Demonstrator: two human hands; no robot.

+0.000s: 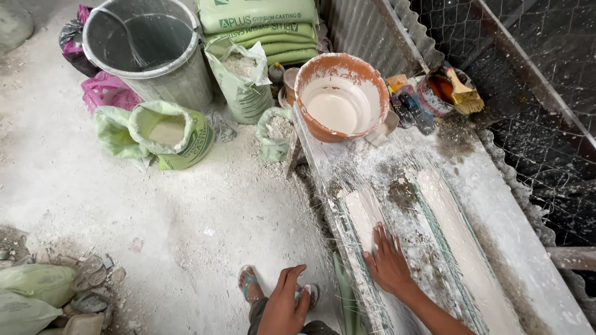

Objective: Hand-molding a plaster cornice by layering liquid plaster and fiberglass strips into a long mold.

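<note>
- White wet plaster strip (pixel 366 217) lying in a long mould on the workbench (pixel 528 248), running lengthwise along its near edge.
- Right hand (pixel 388 263) pressed flat on that strip, fingers (pixel 380 239) stretched out and slightly spread, grasping nothing.
- Left hand (pixel 284 301) hanging off the bench above the sandalled feet, fingers loosely curled, empty.
- Second plaster strip (pixel 453 229) alongside, further right.
- Terracotta-coloured basin (pixel 341 96) of white mix at the bench's far end.
- Open green sacks (pixel 171 133) and a grey bin (pixel 149 49) on the floor beyond.

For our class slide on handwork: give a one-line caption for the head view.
Right hand presses flat on wet white plaster in a long mould; left hand hangs free; plaster bowl stands beyond.
</note>
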